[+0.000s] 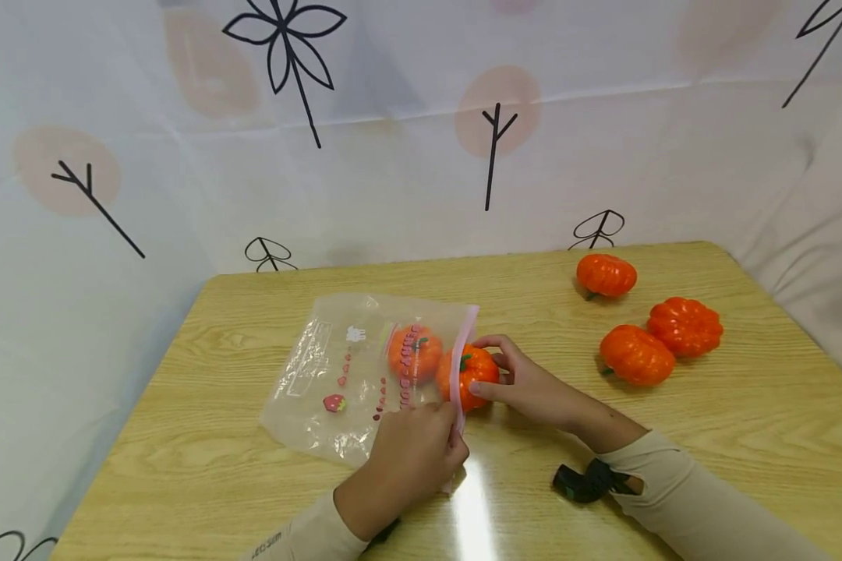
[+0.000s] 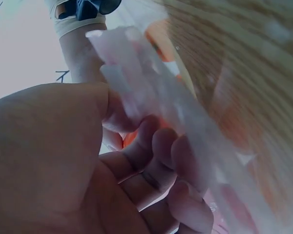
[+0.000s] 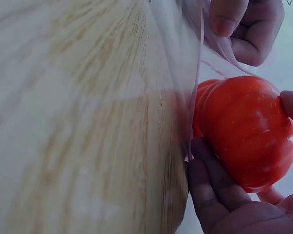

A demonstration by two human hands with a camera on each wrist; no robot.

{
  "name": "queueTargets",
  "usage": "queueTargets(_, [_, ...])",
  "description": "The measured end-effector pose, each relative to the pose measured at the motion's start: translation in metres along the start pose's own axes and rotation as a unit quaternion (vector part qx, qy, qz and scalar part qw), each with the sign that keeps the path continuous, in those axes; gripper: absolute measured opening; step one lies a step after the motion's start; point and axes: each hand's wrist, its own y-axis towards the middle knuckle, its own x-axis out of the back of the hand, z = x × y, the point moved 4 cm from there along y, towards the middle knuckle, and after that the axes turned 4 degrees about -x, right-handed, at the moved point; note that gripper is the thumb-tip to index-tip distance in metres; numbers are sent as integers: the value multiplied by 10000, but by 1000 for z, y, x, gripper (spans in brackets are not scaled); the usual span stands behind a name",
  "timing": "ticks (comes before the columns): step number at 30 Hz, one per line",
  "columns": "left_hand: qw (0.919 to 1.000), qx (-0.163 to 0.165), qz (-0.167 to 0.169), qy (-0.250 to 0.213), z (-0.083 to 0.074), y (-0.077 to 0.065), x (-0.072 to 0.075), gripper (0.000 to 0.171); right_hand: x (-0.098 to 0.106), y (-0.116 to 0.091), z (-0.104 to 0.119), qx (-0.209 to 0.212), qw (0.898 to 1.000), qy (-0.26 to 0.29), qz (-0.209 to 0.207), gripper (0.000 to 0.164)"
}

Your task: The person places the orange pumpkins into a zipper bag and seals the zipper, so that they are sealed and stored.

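A lane of table (image 1: 543, 315) runs between the right hand (image 1: 522, 382) and three pumpkins (image 1: 638, 355); a fourth pumpkin (image 1: 483, 377) blocks the mouth of the bag (image 1: 305, 366), with the left hand (image 1: 421, 440) at its near end and a fifth pumpkin (image 1: 412, 358) inside.

The left hand (image 1: 421, 440) grips the pink-edged mouth of a clear, printed plastic bag (image 1: 365, 366). The right hand (image 1: 522, 380) holds a glossy orange ribbed pumpkin (image 1: 480, 374) partly inside. Beyond the left hand, the bag contains a second orange pumpkin (image 1: 412, 354); three more orange pumpkins (image 1: 606, 275) (image 1: 685, 326) (image 1: 637, 355) lie right of the right hand.
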Motion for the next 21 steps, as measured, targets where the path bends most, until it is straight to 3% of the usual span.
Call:
queueTargets(15, [9991, -82, -164, 389, 2, 2, -3, 22, 0, -1, 2, 55, 9999, -138, -69, 68])
queueTargets(21, [9995, -76, -108, 280, 2, 3, -3, 24, -1, -1, 2, 98, 9998, -154, -39, 67])
